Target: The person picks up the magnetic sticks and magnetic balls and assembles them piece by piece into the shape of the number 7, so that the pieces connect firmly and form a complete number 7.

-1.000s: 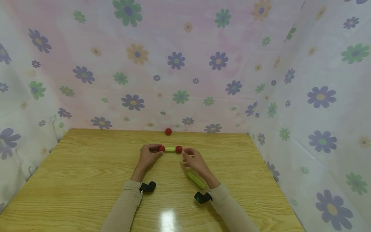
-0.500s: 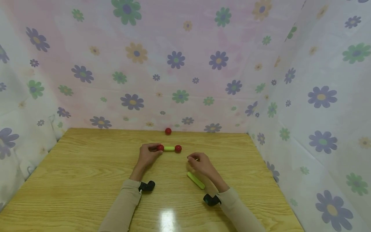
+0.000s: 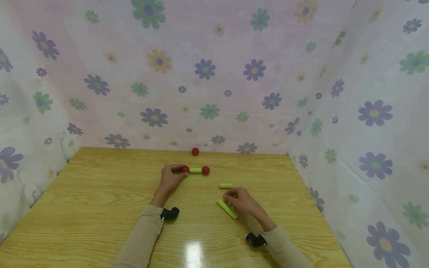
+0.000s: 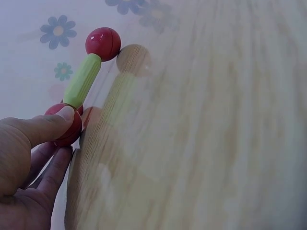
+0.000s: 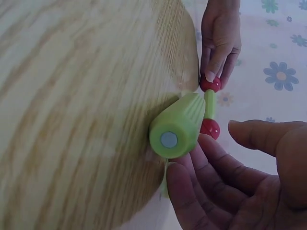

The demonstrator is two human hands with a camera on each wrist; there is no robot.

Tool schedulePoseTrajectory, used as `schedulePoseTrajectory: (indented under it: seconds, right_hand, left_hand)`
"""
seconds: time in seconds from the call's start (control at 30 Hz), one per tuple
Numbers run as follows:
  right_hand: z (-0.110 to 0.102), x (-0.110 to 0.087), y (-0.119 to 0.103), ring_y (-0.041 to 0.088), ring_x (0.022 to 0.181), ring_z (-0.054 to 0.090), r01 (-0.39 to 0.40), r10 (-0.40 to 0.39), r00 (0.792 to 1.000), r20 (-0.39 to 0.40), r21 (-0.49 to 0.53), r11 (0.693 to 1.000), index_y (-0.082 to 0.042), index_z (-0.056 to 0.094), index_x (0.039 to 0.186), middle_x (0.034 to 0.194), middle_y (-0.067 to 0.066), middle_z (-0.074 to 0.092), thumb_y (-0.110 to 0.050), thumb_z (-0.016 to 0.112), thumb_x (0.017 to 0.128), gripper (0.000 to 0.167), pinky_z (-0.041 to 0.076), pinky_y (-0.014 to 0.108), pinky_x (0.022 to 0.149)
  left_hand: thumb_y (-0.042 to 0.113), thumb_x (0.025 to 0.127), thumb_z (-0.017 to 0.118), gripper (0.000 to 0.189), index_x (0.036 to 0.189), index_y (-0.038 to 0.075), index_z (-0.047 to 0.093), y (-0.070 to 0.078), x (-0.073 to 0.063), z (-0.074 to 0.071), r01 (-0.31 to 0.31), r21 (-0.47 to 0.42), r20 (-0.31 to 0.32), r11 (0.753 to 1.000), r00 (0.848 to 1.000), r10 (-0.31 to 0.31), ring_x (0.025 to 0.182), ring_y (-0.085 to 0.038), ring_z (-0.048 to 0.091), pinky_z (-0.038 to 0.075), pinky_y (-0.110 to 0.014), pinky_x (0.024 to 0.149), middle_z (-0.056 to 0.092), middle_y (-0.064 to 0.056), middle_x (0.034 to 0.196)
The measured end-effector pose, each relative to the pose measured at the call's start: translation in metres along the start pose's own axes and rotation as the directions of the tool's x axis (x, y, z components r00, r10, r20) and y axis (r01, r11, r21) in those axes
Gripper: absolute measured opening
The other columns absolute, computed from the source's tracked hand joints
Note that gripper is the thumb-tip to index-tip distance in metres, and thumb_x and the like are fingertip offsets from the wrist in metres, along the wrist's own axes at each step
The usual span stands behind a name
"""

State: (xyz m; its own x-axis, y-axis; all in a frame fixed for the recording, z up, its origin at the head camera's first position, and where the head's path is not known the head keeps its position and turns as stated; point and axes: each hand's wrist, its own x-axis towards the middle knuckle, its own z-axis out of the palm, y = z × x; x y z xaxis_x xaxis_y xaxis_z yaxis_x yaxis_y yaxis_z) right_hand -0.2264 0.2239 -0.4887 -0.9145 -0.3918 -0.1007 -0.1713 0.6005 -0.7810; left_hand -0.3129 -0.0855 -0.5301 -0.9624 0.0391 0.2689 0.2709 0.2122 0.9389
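Note:
Thumb and fingers of my left hand (image 3: 171, 180) pinch a red ball (image 4: 71, 125) at the left end of a green rod (image 3: 195, 170). A second red ball (image 3: 205, 170) is joined to the rod's right end, so the piece looks like a small dumbbell. My right hand (image 3: 244, 201) hovers beside a loose green rod (image 3: 227, 209) lying slantwise on the table. In the right wrist view this ribbed rod shows a round silvery disc (image 5: 168, 139) in its end, and the hand's thumb and fingers are spread apart, holding nothing. Behind that hand lies another green rod (image 3: 225, 185).
A third red ball (image 3: 195, 151) sits at the table's back edge, close to the flowered cloth (image 3: 187, 93). Cloth also hangs along both sides of the wood-grain table (image 3: 110, 193).
My right hand has drawn away from the dumbbell's right ball, moving right and toward me to the slanted rod. The rod behind it has come into sight. My left hand keeps its pinch.

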Motion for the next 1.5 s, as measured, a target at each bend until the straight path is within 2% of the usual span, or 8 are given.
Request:
schedulePoseTrajectory:
  seconds: [0.27, 0.53, 0.57, 0.73, 0.9, 1.07, 1.37, 1.5]
  right_hand:
    - [-0.0038, -0.0036, 0.0025, 0.015, 0.078, 0.065, 0.041, -0.038, 0.996, 0.080, -0.032, 0.999, 0.001, 0.072, 0.111, 0.095, 0.007, 0.071, -0.014, 0.060, 0.103, 0.021, 0.053, 0.025, 0.063]
    - [-0.0048, -0.0041, 0.0034, 0.017, 0.087, 0.064, 0.077, -0.071, 0.990, 0.124, -0.043, 0.996, 0.004, 0.071, 0.112, 0.099, 0.009, 0.070, -0.014, 0.069, 0.097, 0.023, 0.053, 0.026, 0.071]
    - [-0.0045, -0.0044, 0.0031, 0.017, 0.086, 0.064, 0.076, -0.071, 0.990, 0.125, -0.036, 0.996, 0.004, 0.070, 0.112, 0.099, 0.009, 0.070, -0.013, 0.070, 0.097, 0.024, 0.054, 0.026, 0.071]
    - [-0.0040, -0.0055, 0.0020, 0.016, 0.086, 0.064, 0.093, -0.088, 0.989, 0.121, -0.034, 0.995, 0.006, 0.070, 0.112, 0.097, 0.009, 0.070, -0.011, 0.073, 0.094, 0.026, 0.054, 0.024, 0.072]
    - [-0.0041, -0.0064, 0.0006, 0.015, 0.086, 0.064, 0.103, -0.099, 0.989, 0.112, -0.032, 0.994, 0.007, 0.069, 0.112, 0.097, 0.012, 0.070, -0.010, 0.075, 0.092, 0.027, 0.054, 0.023, 0.072]
    - [-0.0027, -0.0069, -0.0002, 0.014, 0.084, 0.063, 0.069, -0.066, 0.994, 0.083, -0.036, 0.997, 0.007, 0.070, 0.110, 0.095, 0.010, 0.070, -0.010, 0.076, 0.091, 0.027, 0.054, 0.023, 0.070]
    - [0.0014, -0.0049, 0.0010, 0.015, 0.080, 0.063, 0.033, -0.032, 0.999, 0.039, -0.038, 0.999, 0.005, 0.072, 0.107, 0.091, 0.007, 0.070, -0.013, 0.077, 0.091, 0.025, 0.053, 0.024, 0.064]
    - [0.0034, -0.0033, -0.0001, 0.014, 0.078, 0.062, 0.029, -0.027, 0.999, 0.024, -0.050, 0.998, 0.004, 0.072, 0.105, 0.088, 0.006, 0.069, -0.014, 0.078, 0.089, 0.024, 0.053, 0.025, 0.064]
  left_hand:
    - [-0.004, 0.086, 0.079, 0.034, 0.119, -0.008, 0.072, -0.0024, 0.0031, -0.0017, 0.037, 0.000, 0.002, 0.999, 0.999, -0.037, 0.109, -0.042, 0.068, 0.059, -0.041, 0.092, 0.070, -0.029, 0.118]
    - [-0.005, 0.085, 0.079, 0.036, 0.120, -0.010, 0.070, -0.0062, 0.0041, -0.0035, 0.041, -0.074, 0.010, 0.996, 0.999, -0.041, 0.113, -0.045, 0.066, 0.059, -0.038, 0.094, 0.068, -0.031, 0.120]
    - [-0.006, 0.086, 0.078, 0.036, 0.120, -0.012, 0.069, -0.0015, 0.0026, -0.0044, 0.038, -0.080, 0.018, 0.996, 0.999, -0.036, 0.113, -0.046, 0.065, 0.059, -0.039, 0.094, 0.067, -0.033, 0.120]
    - [-0.005, 0.087, 0.077, 0.036, 0.121, -0.013, 0.069, -0.0020, 0.0020, -0.0043, 0.052, -0.090, 0.024, 0.995, 0.998, -0.050, 0.114, -0.046, 0.065, 0.059, -0.037, 0.094, 0.066, -0.034, 0.121]
    - [-0.004, 0.086, 0.078, 0.037, 0.121, -0.009, 0.070, -0.0069, 0.0024, -0.0033, 0.055, -0.077, 0.002, 0.996, 0.999, -0.055, 0.113, -0.044, 0.066, 0.059, -0.033, 0.092, 0.067, -0.031, 0.121]
    - [-0.004, 0.087, 0.078, 0.038, 0.123, -0.008, 0.069, -0.0073, 0.0010, -0.0024, 0.050, -0.091, 0.003, 0.995, 0.999, -0.050, 0.114, -0.043, 0.066, 0.059, -0.031, 0.093, 0.067, -0.030, 0.123]
    - [-0.005, 0.086, 0.078, 0.037, 0.122, -0.011, 0.069, -0.0066, -0.0006, -0.0012, 0.022, -0.093, -0.009, 0.995, 1.000, -0.023, 0.113, -0.047, 0.065, 0.058, -0.039, 0.095, 0.066, -0.033, 0.122]
    - [-0.004, 0.087, 0.078, 0.038, 0.123, -0.009, 0.069, -0.0065, -0.0006, -0.0015, 0.046, -0.094, -0.011, 0.994, 0.999, -0.048, 0.114, -0.044, 0.066, 0.059, -0.035, 0.094, 0.067, -0.031, 0.123]
